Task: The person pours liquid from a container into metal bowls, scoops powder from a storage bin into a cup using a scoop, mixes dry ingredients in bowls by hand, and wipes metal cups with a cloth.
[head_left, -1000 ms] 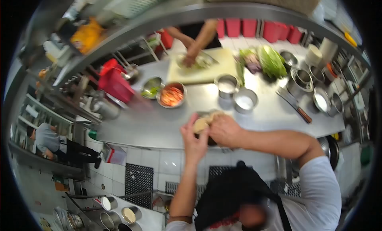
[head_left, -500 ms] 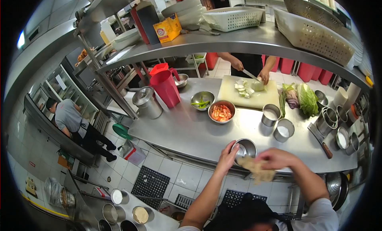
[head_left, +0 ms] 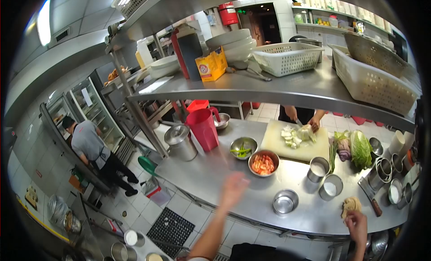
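My left hand (head_left: 234, 189) is blurred over the front of the steel counter, its fingers stretched out with nothing in them. To its right, an open steel bowl (head_left: 285, 201) stands by itself on the counter. At the right front, my right hand (head_left: 357, 226) has its fingers curled at the near edge of a crumpled tan cloth (head_left: 351, 204) lying on the counter. Beyond my left hand are a bowl of cut red pieces, perhaps tomatoes (head_left: 263, 164), and a bowl of green peppers (head_left: 243, 149).
Across the counter a person cuts a pale vegetable on a board (head_left: 280, 148). Steel cups (head_left: 319, 168), a Chinese cabbage (head_left: 361, 149), a cleaver (head_left: 371, 197) and a red pitcher (head_left: 204, 130) stand around. A shelf (head_left: 287, 86) spans overhead. Another person leans into a fridge (head_left: 87, 146).
The steel bowl has gone from my left hand to the counter. My right hand has carried the cloth right, onto the counter. My left hand has moved left, and the view has tilted up.
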`<move>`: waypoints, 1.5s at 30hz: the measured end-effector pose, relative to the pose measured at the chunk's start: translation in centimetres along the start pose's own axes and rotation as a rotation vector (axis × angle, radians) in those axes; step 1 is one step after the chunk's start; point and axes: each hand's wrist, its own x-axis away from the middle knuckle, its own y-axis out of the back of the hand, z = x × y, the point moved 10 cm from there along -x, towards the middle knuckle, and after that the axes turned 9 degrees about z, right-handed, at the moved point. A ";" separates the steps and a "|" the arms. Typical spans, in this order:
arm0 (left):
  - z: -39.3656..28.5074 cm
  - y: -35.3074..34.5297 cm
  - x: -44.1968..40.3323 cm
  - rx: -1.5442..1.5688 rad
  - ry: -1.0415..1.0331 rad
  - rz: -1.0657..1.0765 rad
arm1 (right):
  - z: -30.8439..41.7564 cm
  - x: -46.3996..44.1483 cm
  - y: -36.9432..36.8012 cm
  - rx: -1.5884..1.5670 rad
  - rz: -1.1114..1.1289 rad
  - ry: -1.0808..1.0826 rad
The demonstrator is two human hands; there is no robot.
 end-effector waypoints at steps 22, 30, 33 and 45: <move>-19.9 39.1 -35.0 -1.192 -0.126 0.300 | 16.7 -1.1 -15.6 0.018 -0.177 -0.259; -23.3 51.4 -33.6 -0.815 -0.420 -0.281 | 18.9 -3.1 -16.5 -0.069 -0.245 -0.205; -21.6 61.8 -29.7 0.115 -0.799 -0.323 | 20.4 -4.7 -16.2 -0.103 -0.256 -0.139; -10.1 7.0 -4.2 0.525 -0.556 0.619 | 34.5 -7.4 -25.8 -0.510 -0.100 0.344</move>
